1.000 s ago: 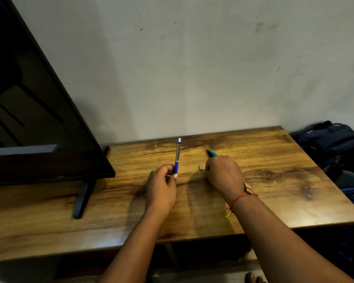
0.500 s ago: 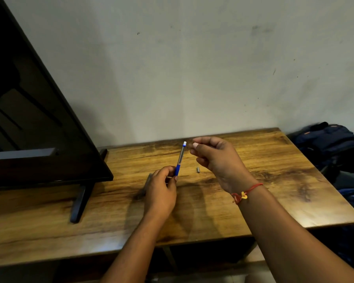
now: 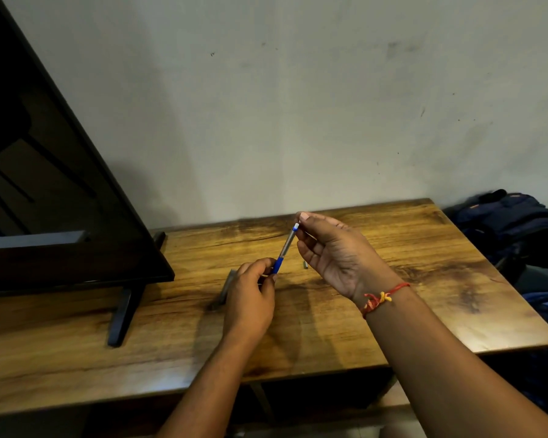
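My left hand (image 3: 250,292) grips the blue lower end of a pen (image 3: 286,248) and holds it tilted up to the right above the wooden table (image 3: 393,295). The pen has a grey barrel and a blue and white top. My right hand (image 3: 332,251) is raised beside it, palm towards me, and its thumb and fingertips meet at the pen's top end. A small grey metal piece (image 3: 305,264) lies on the table just behind the hands. A dark flat object (image 3: 227,287) lies on the table, partly hidden by my left hand.
A large black screen (image 3: 54,197) on a stand (image 3: 121,317) fills the left side of the table. A pale wall rises behind. Dark blue bags (image 3: 516,222) sit off the table's right edge. The table's front edge runs below my forearms.
My right hand has lifted off the table, where it held a green pen, and come up to the top of the blue pen. My left hand has stayed nearly still.
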